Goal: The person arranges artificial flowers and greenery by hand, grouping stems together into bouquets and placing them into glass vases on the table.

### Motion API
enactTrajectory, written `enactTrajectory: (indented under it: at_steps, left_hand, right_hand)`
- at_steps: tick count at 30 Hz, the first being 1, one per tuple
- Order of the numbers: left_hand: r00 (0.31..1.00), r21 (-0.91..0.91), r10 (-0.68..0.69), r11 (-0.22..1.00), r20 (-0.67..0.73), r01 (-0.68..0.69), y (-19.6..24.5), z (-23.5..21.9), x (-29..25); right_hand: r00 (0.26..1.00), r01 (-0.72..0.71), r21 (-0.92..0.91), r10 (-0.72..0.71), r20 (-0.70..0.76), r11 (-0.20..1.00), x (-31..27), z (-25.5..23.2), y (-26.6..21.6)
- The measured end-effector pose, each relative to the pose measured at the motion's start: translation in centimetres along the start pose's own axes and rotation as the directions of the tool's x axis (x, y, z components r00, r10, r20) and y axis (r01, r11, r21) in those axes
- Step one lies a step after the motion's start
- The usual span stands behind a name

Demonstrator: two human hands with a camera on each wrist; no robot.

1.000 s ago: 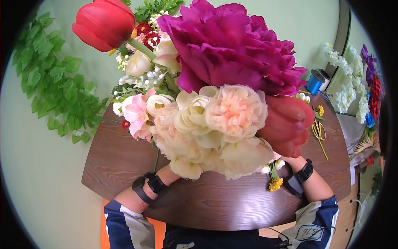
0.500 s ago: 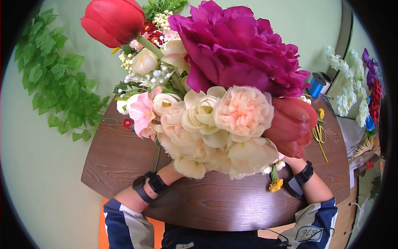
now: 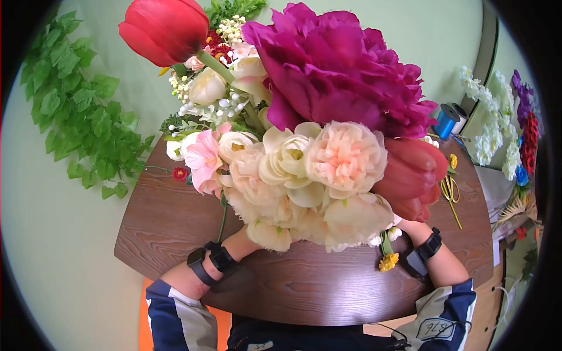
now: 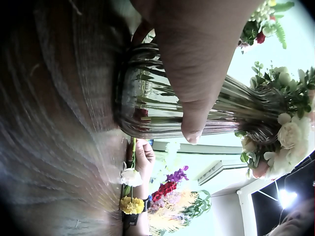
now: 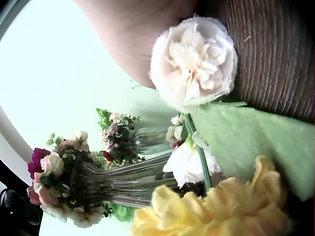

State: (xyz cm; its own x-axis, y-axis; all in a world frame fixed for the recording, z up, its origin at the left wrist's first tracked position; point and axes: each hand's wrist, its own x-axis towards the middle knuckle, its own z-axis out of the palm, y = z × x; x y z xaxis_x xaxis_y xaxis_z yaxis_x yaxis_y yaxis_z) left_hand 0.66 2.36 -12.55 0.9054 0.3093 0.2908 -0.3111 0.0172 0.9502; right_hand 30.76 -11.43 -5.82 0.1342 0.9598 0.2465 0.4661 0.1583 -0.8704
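My left hand (image 4: pixel 192 54) is around a tall ribbed glass vase (image 4: pixel 152 115), its thumb (image 4: pixel 193 129) across the near side. Above the vase, pale peach and cream flowers fill the head view under a big magenta peony (image 3: pixel 339 73), with red tulips (image 3: pixel 167 32) at the side. Beside the vase base is my right hand (image 4: pixel 142 157), its fingers bent close to green stems; I cannot tell whether they pinch one. A peach-white flower (image 5: pixel 194 61) overlaps this hand in the right wrist view. Near it are a white flower (image 5: pixel 189 160) and a yellow flower (image 5: pixel 216 211).
On the table (image 3: pixel 293 286), a yellow flower with a looped green stem (image 3: pixel 451 190) lies at the right, near blue ribbon spools (image 3: pixel 446 119). Ivy (image 3: pixel 76 105) hangs at the left wall. White hanging blossoms (image 3: pixel 492 111) are at the far right. Another flower-filled glass vase (image 5: pixel 150 140) stands behind.
In the head view the bouquet has shifted slightly to the right, mostly in the first half second. Both forearms stay nearly where they were.
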Motion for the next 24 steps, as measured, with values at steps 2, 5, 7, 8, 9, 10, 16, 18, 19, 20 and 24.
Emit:
enactTrajectory:
  at_steps: [2,5,7,8,9,10,16,18,19,20,24]
  left_hand:
    - [1.000,-0.123,-0.030,0.992,-0.004,0.029,0.2,0.0,0.0]
    - [1.000,-0.097,-0.023,0.995,-0.009,0.022,0.6,0.0,-0.2]
    - [1.000,-0.076,-0.012,0.997,-0.013,0.011,0.8,0.2,-0.4]
    - [1.000,-0.066,-0.008,0.998,-0.016,0.007,1.0,0.1,-0.5]
    - [1.000,-0.056,-0.005,0.998,-0.020,0.004,1.1,0.1,-0.5]
    - [1.000,-0.047,-0.005,0.999,-0.021,0.004,1.1,0.3,-0.5]
    - [0.999,0.014,0.020,1.000,-0.028,-0.020,1.6,0.8,-0.9]
    - [0.999,0.032,0.024,0.999,-0.031,-0.023,1.9,1.0,-1.0]
    - [0.999,0.041,0.029,0.999,-0.032,-0.027,2.0,1.0,-1.0]
    - [0.999,0.052,0.035,0.998,-0.033,-0.033,2.2,1.0,-1.1]
    - [0.998,0.092,0.053,0.995,-0.045,-0.048,2.6,1.2,-0.9]
  right_hand:
    - [1.000,-0.005,0.025,0.005,-0.002,1.000,0.1,0.1,0.3]
    - [1.000,-0.006,0.010,0.006,-0.008,1.000,-0.1,0.1,-0.4]
    - [1.000,0.007,-0.032,-0.007,-0.009,0.999,0.0,0.0,-0.6]
    - [1.000,0.008,-0.010,-0.008,-0.004,1.000,0.0,0.0,-0.1]
    - [1.000,0.008,0.012,-0.008,0.000,1.000,0.0,0.1,0.1]
    - [1.000,0.006,0.015,-0.006,-0.001,1.000,-0.1,0.1,0.2]
    - [0.994,-0.109,0.120,0.105,0.043,0.987,0.1,0.0,0.2]
    - [0.993,-0.113,0.112,0.107,0.056,0.987,0.0,-0.1,0.5]
    - [0.993,-0.114,0.112,0.108,0.054,0.987,0.0,-0.1,0.7]
    - [0.995,-0.095,0.110,0.091,0.041,0.989,0.0,-0.1,1.0]
    - [0.998,-0.067,0.084,0.066,0.021,0.994,0.0,-0.1,0.6]
